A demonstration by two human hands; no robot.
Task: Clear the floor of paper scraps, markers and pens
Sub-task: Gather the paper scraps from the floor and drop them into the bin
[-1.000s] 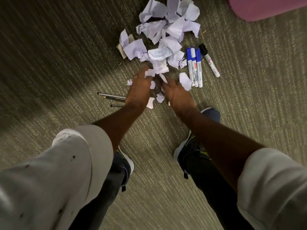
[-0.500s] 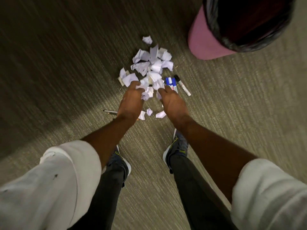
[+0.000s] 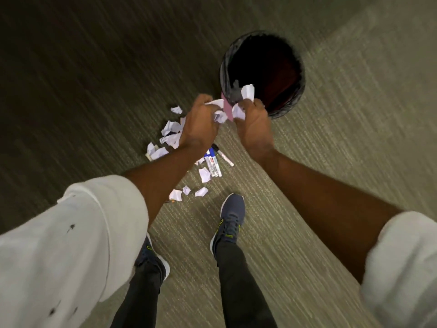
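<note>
Carpet floor (image 3: pixel 331 162) lies open right of the bin (image 3: pixel 298 91) and around both shoes. Left hand (image 3: pixel 199 124) and right hand (image 3: pixel 251 124) hang raised at the bin's near rim, fingers curled tight on paper scraps (image 3: pixel 247 91). Loose scraps (image 3: pixel 170 129) and markers (image 3: pixel 214 164) stay on the carpet below; left forearm hides part of them. One pen tip (image 3: pixel 170 201) barely shows.

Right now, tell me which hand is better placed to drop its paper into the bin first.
The right hand. Its grip on paper scraps already overlaps the near rim of the bin. The left hand, also shut on paper, sits farther from the opening, over the carpet.
</note>
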